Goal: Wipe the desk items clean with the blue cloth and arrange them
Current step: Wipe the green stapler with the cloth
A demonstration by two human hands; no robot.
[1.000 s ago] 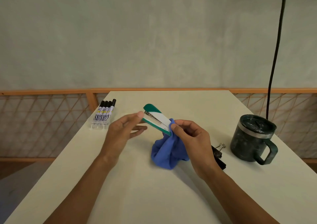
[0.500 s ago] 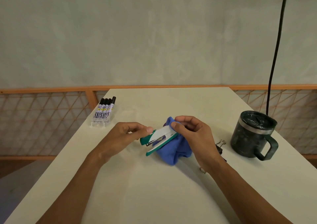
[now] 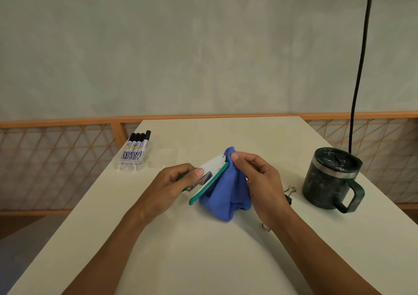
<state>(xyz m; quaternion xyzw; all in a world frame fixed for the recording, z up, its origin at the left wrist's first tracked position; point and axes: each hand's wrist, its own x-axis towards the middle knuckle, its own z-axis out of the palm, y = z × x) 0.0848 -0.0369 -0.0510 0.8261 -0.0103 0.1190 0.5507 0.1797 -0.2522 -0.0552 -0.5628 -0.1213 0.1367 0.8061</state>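
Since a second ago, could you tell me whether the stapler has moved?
Yes. Against the marker pack, the stapler has dropped toward the person and swung round, its far end now pointing right, not left.

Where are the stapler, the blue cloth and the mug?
stapler (image 3: pixel 214 166): head view, on its white side.
blue cloth (image 3: pixel 226 193): head view, on its hanging middle.
mug (image 3: pixel 325 186): head view, on its dark side wall.

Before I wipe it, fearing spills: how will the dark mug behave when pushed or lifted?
The dark mug looks squat, so it probably slides rather than tips. Its lid seems shut, likely limiting spills. The handle should offer a firm grip.
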